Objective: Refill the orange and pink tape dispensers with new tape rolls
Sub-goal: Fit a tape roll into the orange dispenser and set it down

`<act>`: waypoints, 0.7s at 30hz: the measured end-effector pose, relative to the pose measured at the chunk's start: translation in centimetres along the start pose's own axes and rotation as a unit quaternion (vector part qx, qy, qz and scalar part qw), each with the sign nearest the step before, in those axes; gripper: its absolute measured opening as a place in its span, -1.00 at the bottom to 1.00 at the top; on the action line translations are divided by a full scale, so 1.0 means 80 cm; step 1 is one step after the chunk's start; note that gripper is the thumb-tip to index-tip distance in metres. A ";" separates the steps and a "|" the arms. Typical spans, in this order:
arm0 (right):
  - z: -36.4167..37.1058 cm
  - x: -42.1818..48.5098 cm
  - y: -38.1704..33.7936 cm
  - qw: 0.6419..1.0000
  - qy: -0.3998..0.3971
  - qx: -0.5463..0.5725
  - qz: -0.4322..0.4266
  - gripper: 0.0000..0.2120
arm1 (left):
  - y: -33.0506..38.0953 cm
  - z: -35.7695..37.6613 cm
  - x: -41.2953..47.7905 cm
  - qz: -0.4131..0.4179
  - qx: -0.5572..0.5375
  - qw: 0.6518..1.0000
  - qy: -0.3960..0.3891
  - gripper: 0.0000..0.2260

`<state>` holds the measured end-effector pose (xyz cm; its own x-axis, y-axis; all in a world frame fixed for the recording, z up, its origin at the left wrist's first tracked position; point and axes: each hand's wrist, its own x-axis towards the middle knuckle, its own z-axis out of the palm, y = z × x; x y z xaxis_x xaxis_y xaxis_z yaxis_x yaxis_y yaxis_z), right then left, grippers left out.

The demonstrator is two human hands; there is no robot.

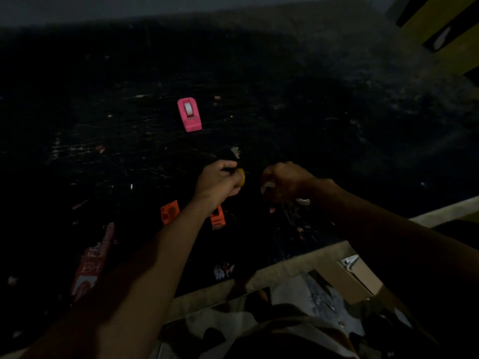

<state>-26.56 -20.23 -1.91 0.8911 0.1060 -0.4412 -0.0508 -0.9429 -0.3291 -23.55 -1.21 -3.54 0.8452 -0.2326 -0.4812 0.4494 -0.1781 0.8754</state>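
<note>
Colours, dim frame: black scratched tabletop, pale flecks all over.
12 o'clock: pink plastic tape dispenser, white roll inside; centre: yellow round piece; 7: orange plastic dispenser, orange square card; 8: red-and-white printed wrapper; 6: camouflage-patterned garment.

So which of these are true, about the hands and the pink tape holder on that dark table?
1. The pink dispenser lies on the table, apart from both hands. True.
2. The left hand lies flat and open on the table. False: its fingers are curled round a small yellow thing.
3. A pale roll sits in the pink dispenser. True.
4. The right hand grips the pink dispenser. False: it is close beside the left hand, curled on a small pale thing; the dim light hides what that is.
</note>
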 end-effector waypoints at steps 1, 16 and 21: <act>-0.009 -0.001 0.005 0.998 0.024 0.050 0.008 -0.79 | -0.005 0.005 0.004 0.020 0.059 0.998 0.007 -0.71; -0.065 -0.031 0.033 0.917 0.150 0.367 0.050 -0.72 | -0.037 0.069 0.003 0.228 0.603 0.760 -0.081 -0.75; -0.060 -0.025 0.013 0.888 0.089 0.444 0.077 -0.72 | -0.009 0.047 -0.001 0.166 0.366 0.915 0.029 -0.74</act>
<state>-26.26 -22.93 2.64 0.8958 -0.1290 -0.4253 -0.4437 -0.3135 -0.8395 -25.04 -4.64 -4.30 0.9233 -0.3427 -0.1734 -0.1309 -0.7052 0.6968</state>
